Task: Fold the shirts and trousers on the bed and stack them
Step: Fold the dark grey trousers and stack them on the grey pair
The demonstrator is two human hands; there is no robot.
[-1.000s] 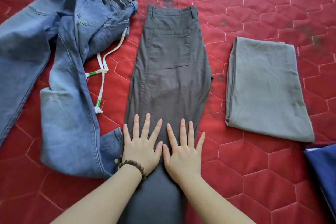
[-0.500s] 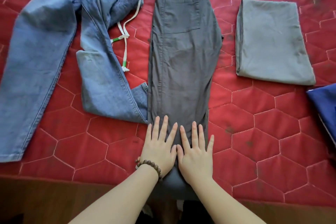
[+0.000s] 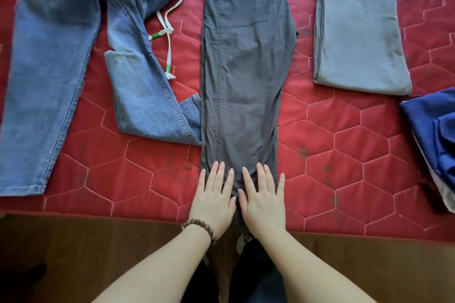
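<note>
Pressing grey trousers [image 3: 243,76] flat at the bed's [image 3: 344,155] near edge.
Laying left hand [image 3: 213,200] and right hand [image 3: 263,200] flat, fingers straight, gripping nothing; one folded grey garment [image 3: 359,39] finished near the right edge, jeans [image 3: 61,69] waiting unfolded toward the left.

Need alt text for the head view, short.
Left hand and right hand press flat on dark grey trousers on a red quilt; blue jeans lie left, a folded grey garment right.
</note>
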